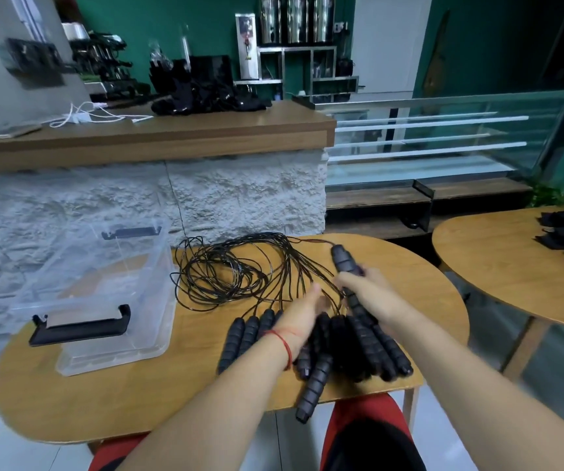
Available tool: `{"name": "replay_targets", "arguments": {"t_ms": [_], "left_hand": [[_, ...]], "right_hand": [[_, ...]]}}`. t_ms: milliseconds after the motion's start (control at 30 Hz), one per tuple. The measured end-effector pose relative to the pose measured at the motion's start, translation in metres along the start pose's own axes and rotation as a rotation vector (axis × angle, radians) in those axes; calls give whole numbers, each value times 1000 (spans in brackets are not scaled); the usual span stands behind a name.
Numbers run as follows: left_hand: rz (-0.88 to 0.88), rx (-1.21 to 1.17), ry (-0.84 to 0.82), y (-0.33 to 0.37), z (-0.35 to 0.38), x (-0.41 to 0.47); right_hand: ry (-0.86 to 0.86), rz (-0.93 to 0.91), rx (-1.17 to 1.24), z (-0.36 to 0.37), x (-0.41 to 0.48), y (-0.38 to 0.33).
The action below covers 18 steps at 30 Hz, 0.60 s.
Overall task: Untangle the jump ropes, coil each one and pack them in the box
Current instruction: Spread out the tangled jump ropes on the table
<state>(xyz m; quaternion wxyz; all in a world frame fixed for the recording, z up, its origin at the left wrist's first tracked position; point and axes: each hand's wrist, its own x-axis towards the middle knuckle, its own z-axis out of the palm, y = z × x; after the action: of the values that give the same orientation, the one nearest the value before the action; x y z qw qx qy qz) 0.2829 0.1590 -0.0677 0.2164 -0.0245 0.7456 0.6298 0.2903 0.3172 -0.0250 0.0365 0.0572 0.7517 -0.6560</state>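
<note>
Task barely begun: nothing coiled, nothing packed. Jump ropes [233,270] left tangled mid-table, handles [250,334] piled near. One handle [343,258] clamped by right hand [365,283]. Left hand [309,302] laid among cords, grip not discernible. Box [110,355] at left, seen unfilled.

On the near round wooden table [137,402] you have one clear plastic box [103,300] with two black clip latches [79,326], one tangle of thin black cords [233,270], and roughly ten black ribbed foam jump-rope handles [375,345], piled too closely for an exact count. One more such handle [342,259] is raised off that table in your right hand [367,285]. One second wooden table [494,260] stands to its right, and three steel canisters [297,18] stand far behind it.
</note>
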Motion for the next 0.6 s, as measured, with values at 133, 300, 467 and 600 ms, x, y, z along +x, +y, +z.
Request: {"name": "replay_targets", "arguments": {"t_ms": [133, 300, 467, 600], "left_hand": [[13, -730, 12, 44, -34, 4], [-4, -590, 151, 46, -74, -3], [183, -308, 198, 30, -100, -20], [280, 87, 45, 30, -98, -55]], "right_hand": [[-101, -88, -161, 52, -33, 2], [-179, -111, -403, 91, -48, 25], [-314, 112, 83, 105, -29, 19], [-233, 354, 439, 108, 32, -4]]}}
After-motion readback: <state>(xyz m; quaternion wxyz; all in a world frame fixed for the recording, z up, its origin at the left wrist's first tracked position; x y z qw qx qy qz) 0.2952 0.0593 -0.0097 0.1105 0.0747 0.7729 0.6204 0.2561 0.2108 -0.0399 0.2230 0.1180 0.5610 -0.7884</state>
